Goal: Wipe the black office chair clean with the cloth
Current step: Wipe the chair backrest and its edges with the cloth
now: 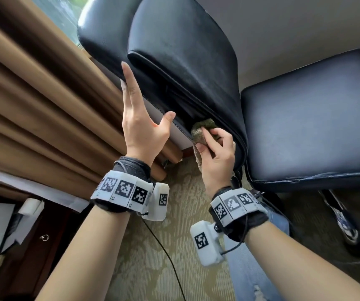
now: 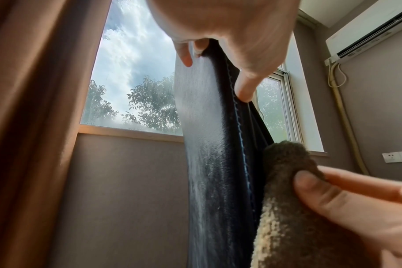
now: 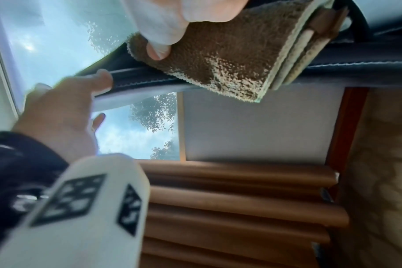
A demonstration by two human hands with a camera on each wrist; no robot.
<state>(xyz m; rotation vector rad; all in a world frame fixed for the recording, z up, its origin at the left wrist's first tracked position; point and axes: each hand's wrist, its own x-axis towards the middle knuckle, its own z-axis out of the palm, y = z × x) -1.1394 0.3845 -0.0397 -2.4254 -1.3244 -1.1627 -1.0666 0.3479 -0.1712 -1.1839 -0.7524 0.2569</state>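
The black office chair [image 1: 183, 61] is seen close against the brown curtain [image 1: 33, 101], its backrest tilted toward the window and its seat [image 1: 313, 131] lying on the far side of the backrest from the curtain. It is judged heavy and free to roll or swivel on its base, with a padded, smooth and probably slippery covering, so it is best steadied at the firm stitched edge of the backrest.

That edge is braced by the left hand [image 1: 140, 127], whose grip is wide: the fingers are held straight along the back face, the thumb set on the edge, nothing being clasped.

The cloth [image 1: 201, 131] is found at the lower end of the backrest, pressed against the piped seam just below the left thumb. It is soft, thick, folded in several layers and light; it will bunch easily. It is pinched by the right hand [image 1: 218, 157], thumb on its outer face and fingers curled over it.
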